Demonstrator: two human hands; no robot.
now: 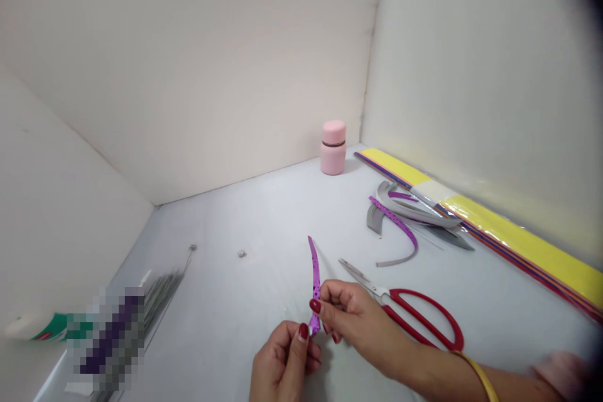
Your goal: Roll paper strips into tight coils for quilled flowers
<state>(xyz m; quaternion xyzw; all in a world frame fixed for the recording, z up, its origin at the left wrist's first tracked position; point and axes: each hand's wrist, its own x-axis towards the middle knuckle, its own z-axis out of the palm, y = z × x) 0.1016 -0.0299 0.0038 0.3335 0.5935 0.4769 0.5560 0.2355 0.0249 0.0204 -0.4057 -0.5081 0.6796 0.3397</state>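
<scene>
A narrow purple patterned strip rises from between my two hands, its free end pointing away from me. My left hand pinches the folded lower end of the strip between thumb and fingers. Just above that fold, my right hand is closed on the strip, thumb pressed on it. Beside and partly behind my right hand lie scissors with red handles. Further right, a curled purple strip rests by several grey strips.
A pink jar stands near the back corner. Long yellow sheets in clear wrapping lie along the right wall. Thin grey wires and a blurred-out package are at left. Two small wire bits sit mid-left.
</scene>
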